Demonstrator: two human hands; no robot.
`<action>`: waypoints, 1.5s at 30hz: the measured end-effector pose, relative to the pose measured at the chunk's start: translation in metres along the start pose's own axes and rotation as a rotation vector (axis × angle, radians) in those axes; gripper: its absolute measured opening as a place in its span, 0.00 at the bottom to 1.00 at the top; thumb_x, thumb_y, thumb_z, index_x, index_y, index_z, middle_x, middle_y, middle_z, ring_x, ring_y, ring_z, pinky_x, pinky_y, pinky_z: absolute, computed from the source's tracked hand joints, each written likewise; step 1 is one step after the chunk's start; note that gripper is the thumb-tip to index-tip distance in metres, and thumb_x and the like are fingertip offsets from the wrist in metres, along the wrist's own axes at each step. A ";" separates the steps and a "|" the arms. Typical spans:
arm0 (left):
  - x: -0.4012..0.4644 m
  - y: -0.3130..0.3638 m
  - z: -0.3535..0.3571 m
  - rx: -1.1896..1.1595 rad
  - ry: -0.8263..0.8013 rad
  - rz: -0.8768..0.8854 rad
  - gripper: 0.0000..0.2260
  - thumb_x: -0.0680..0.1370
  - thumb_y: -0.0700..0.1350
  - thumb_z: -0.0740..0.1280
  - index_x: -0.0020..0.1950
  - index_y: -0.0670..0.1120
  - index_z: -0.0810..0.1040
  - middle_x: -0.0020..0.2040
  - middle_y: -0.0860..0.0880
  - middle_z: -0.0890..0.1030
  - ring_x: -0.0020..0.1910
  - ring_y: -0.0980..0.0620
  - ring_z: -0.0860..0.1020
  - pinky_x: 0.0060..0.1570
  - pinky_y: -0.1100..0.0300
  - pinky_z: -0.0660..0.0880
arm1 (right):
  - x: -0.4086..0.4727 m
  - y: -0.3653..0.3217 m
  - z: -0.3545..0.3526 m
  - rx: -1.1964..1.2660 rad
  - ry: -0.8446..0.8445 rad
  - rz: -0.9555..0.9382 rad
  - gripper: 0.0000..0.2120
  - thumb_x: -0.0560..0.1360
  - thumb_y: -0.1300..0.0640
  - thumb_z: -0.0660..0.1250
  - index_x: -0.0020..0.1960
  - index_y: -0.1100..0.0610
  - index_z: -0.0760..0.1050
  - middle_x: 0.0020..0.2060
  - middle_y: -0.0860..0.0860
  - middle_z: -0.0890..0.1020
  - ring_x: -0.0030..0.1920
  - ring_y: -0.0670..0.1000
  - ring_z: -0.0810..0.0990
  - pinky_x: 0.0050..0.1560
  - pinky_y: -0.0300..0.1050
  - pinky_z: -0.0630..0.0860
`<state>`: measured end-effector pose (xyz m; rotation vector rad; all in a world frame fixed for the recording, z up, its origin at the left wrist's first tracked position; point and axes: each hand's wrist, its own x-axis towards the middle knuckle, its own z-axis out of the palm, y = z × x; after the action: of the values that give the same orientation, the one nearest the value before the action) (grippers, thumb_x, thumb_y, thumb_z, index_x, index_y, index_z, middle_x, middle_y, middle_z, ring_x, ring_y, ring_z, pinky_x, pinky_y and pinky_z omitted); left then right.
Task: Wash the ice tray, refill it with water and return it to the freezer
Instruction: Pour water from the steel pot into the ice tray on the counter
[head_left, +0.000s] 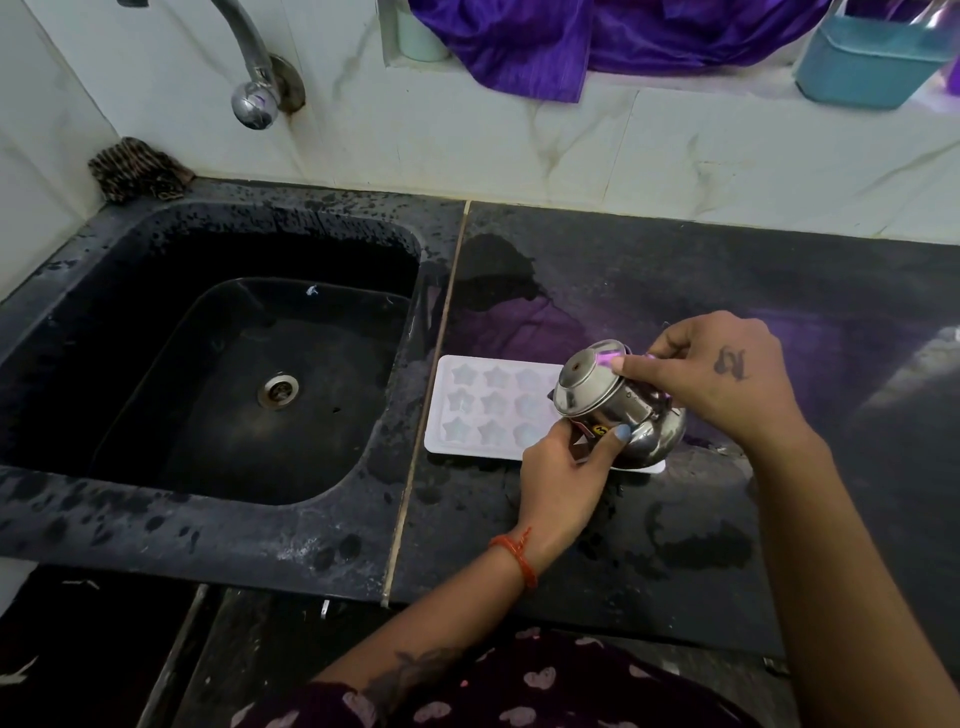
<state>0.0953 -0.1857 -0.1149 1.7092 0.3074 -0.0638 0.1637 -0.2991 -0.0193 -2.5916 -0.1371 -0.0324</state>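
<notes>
A white ice tray (485, 405) with star-shaped cavities lies flat on the wet black counter (649, 519), just right of the sink. Over its right end, both hands hold a small steel kettle (608, 402) tipped to the left. My left hand (566, 478) grips the kettle from below at its near side. My right hand (711, 374) holds it from above, fingers on the lid edge. The tray's right end is hidden behind the kettle and hands. I cannot tell whether water is coming out.
A black sink (223, 364) with a metal drain (279, 389) lies to the left, a chrome tap (254, 78) above it. A scrubbing pad (137, 169) sits at the sink's back corner. Purple cloth (571, 36) and a blue tub (872, 62) rest on the ledge.
</notes>
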 end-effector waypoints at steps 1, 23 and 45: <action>0.000 0.000 0.000 -0.001 0.001 -0.002 0.15 0.75 0.53 0.69 0.56 0.46 0.79 0.51 0.51 0.84 0.44 0.64 0.79 0.43 0.76 0.72 | 0.000 0.000 0.000 -0.002 0.004 -0.004 0.18 0.66 0.39 0.72 0.32 0.54 0.80 0.28 0.50 0.81 0.34 0.49 0.79 0.35 0.43 0.75; 0.002 0.004 0.004 0.102 0.048 0.076 0.14 0.73 0.52 0.71 0.54 0.45 0.80 0.48 0.52 0.84 0.39 0.66 0.77 0.38 0.81 0.68 | -0.007 0.023 -0.003 0.310 -0.011 0.137 0.14 0.64 0.45 0.77 0.31 0.54 0.81 0.29 0.50 0.84 0.38 0.51 0.84 0.47 0.57 0.81; 0.002 0.000 0.025 -0.051 -0.118 0.002 0.26 0.65 0.66 0.67 0.54 0.49 0.80 0.49 0.51 0.85 0.49 0.54 0.82 0.55 0.51 0.78 | -0.016 0.018 -0.019 -0.012 0.084 0.056 0.21 0.66 0.38 0.72 0.32 0.56 0.80 0.25 0.52 0.81 0.31 0.51 0.80 0.35 0.49 0.79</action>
<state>0.1008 -0.2099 -0.1190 1.6478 0.2176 -0.1533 0.1495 -0.3253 -0.0130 -2.6002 -0.0339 -0.1218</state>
